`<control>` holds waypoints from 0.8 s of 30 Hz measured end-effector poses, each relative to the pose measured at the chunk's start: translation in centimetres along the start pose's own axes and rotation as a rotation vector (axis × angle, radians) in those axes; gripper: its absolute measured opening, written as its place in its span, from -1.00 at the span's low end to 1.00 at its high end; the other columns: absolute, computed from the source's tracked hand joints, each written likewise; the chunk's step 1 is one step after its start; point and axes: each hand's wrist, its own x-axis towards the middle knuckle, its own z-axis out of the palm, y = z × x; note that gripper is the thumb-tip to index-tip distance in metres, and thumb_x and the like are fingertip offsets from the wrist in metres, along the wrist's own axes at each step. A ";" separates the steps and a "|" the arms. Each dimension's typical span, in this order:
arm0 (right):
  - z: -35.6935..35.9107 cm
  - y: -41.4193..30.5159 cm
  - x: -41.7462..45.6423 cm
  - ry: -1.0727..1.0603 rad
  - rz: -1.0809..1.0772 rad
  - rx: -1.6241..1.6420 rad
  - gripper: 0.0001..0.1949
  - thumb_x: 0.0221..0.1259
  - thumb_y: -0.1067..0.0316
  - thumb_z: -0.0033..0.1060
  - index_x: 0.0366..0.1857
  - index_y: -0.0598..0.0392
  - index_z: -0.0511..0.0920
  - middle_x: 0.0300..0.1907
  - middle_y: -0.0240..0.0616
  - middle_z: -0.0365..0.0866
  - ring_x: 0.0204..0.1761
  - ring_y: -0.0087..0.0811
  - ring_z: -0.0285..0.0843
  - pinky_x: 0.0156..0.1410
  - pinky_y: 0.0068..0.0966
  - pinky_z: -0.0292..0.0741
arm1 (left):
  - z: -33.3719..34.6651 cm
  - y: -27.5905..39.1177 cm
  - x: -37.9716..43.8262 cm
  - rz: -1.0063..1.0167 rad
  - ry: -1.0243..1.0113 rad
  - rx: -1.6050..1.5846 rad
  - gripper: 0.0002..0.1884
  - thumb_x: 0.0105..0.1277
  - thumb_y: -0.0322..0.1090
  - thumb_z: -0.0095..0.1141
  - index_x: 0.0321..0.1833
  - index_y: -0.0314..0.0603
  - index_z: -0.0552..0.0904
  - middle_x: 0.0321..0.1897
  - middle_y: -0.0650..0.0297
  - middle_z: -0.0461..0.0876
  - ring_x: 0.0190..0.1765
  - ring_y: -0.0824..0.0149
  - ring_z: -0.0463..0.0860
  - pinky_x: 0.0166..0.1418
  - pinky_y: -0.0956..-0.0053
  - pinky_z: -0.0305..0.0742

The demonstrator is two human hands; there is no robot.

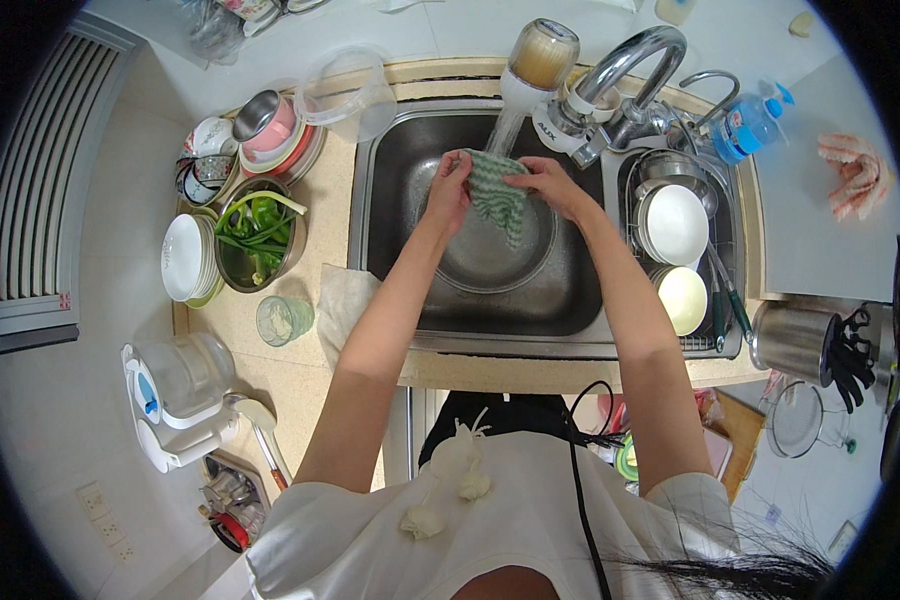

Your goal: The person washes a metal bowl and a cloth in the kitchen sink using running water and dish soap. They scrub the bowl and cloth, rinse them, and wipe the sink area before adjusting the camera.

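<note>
A green and pale striped dishcloth (pixel 496 191) hangs spread between my two hands over the sink (pixel 487 319). My left hand (pixel 450 187) pinches its upper left corner, and my right hand (pixel 553 184) grips the right edge. Water (pixel 504 133) streams from the filter fitted on the faucet (pixel 544 67) and falls at the cloth's top edge. Below the cloth, a round, shallow basin or pan (pixel 487 262) rests on the sink bottom; the cloth and hands hide part of it.
Left on the counter stand a metal bowl of green vegetables (pixel 259 236), stacked white bowls (pixel 187 256), a clear plastic tub (pixel 349 97) and a glass (pixel 285 320). Right of the sink, a dish rack (pixel 694 343) holds bowls (pixel 675 225). A blue bottle (pixel 748 127) stands behind the rack.
</note>
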 end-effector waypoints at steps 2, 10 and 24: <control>0.4 1.5 -0.6 0.010 0.043 0.295 -0.67 0.12 0.12 0.30 -0.09 0.02 0.55 -0.27 -0.45 0.57 -0.24 -0.60 0.45 -0.15 -0.62 0.41 | -0.1 -0.3 0.4 0.022 0.032 -0.095 -0.83 0.35 -0.17 0.04 -0.09 0.01 0.49 -0.24 0.39 0.56 -0.13 0.40 0.55 -0.04 0.44 0.45; 5.9 5.3 2.3 0.468 -0.440 0.056 -0.84 0.16 0.23 0.21 -0.31 0.06 0.55 -0.40 -0.35 0.54 -0.26 -0.53 0.53 -0.20 -0.52 0.47 | -0.3 -3.4 2.4 -0.300 -0.014 -0.240 -0.71 0.34 -0.03 0.02 -0.05 -0.04 0.50 -0.18 0.33 0.56 -0.06 0.30 0.53 0.05 0.31 0.45; 6.5 0.4 2.1 0.675 -0.527 -0.986 -0.70 0.11 0.06 0.12 -0.57 0.07 0.50 -0.53 -0.17 0.57 -0.45 -0.05 0.54 -0.36 -0.19 0.44 | 1.9 -2.6 1.1 -0.350 0.109 0.035 -0.57 0.39 0.05 -0.16 0.09 -0.12 0.46 -0.04 0.23 0.55 0.04 0.25 0.54 0.10 0.31 0.46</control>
